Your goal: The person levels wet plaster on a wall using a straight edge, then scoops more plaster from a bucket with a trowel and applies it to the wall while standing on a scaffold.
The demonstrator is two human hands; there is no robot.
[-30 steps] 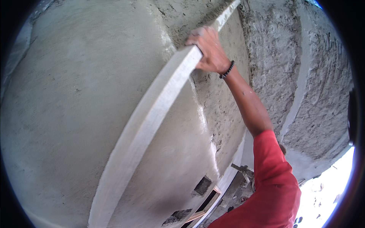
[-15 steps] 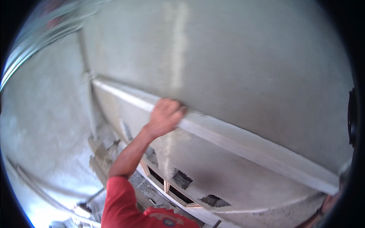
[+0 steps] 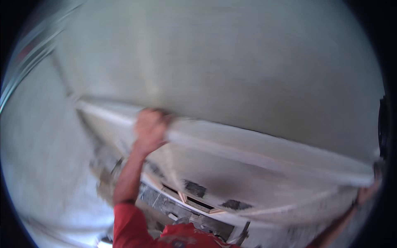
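Now the long pale bar (image 3: 248,144) lies across the smooth grey wall (image 3: 248,74), sloping gently down toward my right, whereas a second ago it rose steeply through my view with only my right arm showing. Compared with half a second ago, it looks a little flatter, and more of my right forearm has come in at the rim; my head has moved too, so I can't say how much of that is the bar's own shift. I judge that it is now being worked along the wall with two hands, one near each end.

My left grip (image 3: 151,131) is clamped on the bar, fingers hooked over its upper edge, not far from its left end. My right grip (image 3: 367,192) is at the bar's right end, but it is smeared and squeezed against the dark rim; whether the fingers are closed around the bar or only pressed to it, I cannot tell.

Blur softens the bar's edges, so I can't make out whether its whole length touches the wall. My left thumb is hidden. Below, two dark holes (image 3: 194,188) and a wooden frame (image 3: 182,196) show, though what lies inside them is lost in shadow.
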